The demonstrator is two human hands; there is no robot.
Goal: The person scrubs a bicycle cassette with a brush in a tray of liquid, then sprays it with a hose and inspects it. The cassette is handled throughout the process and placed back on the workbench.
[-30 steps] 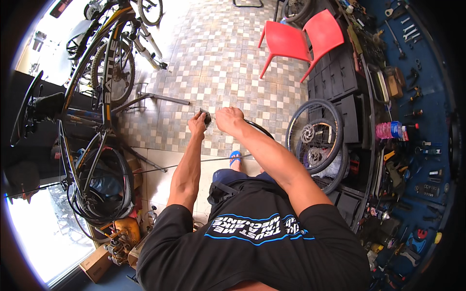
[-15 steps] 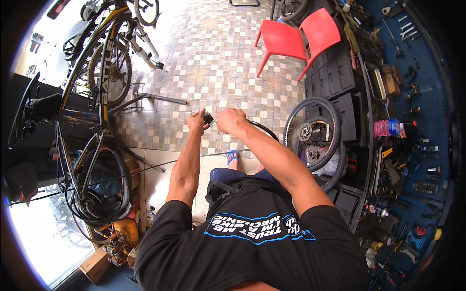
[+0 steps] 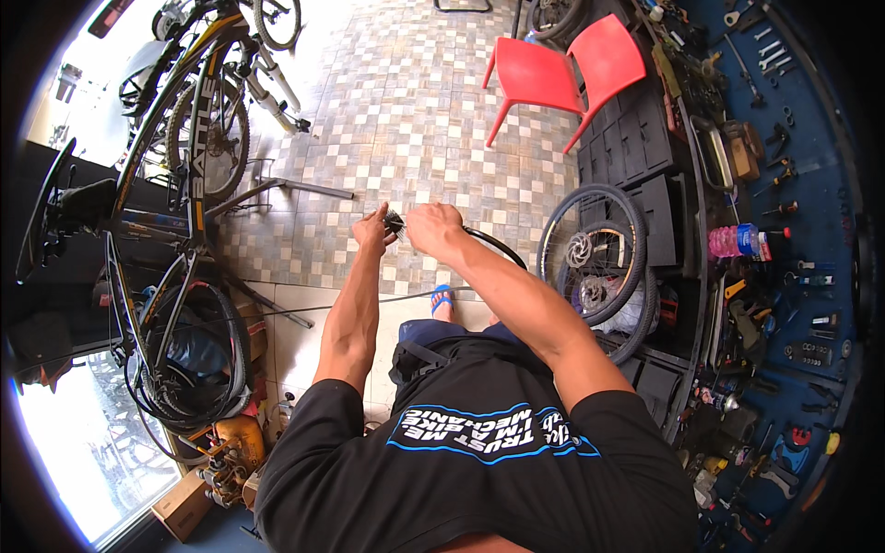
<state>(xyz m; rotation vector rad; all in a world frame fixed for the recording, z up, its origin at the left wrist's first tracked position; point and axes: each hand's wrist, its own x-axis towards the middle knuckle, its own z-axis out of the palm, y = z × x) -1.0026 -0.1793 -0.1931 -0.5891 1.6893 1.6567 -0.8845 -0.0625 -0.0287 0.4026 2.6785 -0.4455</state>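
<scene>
Head view; clock positions read from mid-view unless noted.

Left hand (image 3: 371, 230): between 10 and 11 o'clock, raised above the tiled floor (image 3: 378, 120). Fingers bent about a small dark bristly thing (image 3: 395, 223), touching it. Cannot tell whether this grip is closed on it or only rests against it.

Bristly thing: at 3 o'clock of the left hand and 9 o'clock of the right hand (image 3: 433, 228), between the two. Bristles spread outward; exact kind too small to tell.

Right hand: at 12 o'clock, back of hand up, fingers curled into a fist. Grip closed; contents hidden from above. Black curved strip (image 3: 499, 243) shows just beyond the right forearm at 4 o'clock of that hand; cannot tell whether it reaches the fist.

Surroundings:
- 1 o'clock: red chair (image 3: 537, 76), on the floor.
- 2 o'clock: black drawers (image 3: 619, 138).
- 3 o'clock: bicycle wheels (image 3: 579, 250), overlapping; farther out, pink bottle (image 3: 733, 241) lying on its side in this view, then blue tool board (image 3: 811, 221).
- 6 o'clock, near: blue sandal (image 3: 442, 297), worn on a foot.
- 8 o'clock: cardboard box (image 3: 181, 505).
- 10 o'clock: dark bicycle frame (image 3: 200, 152).
</scene>
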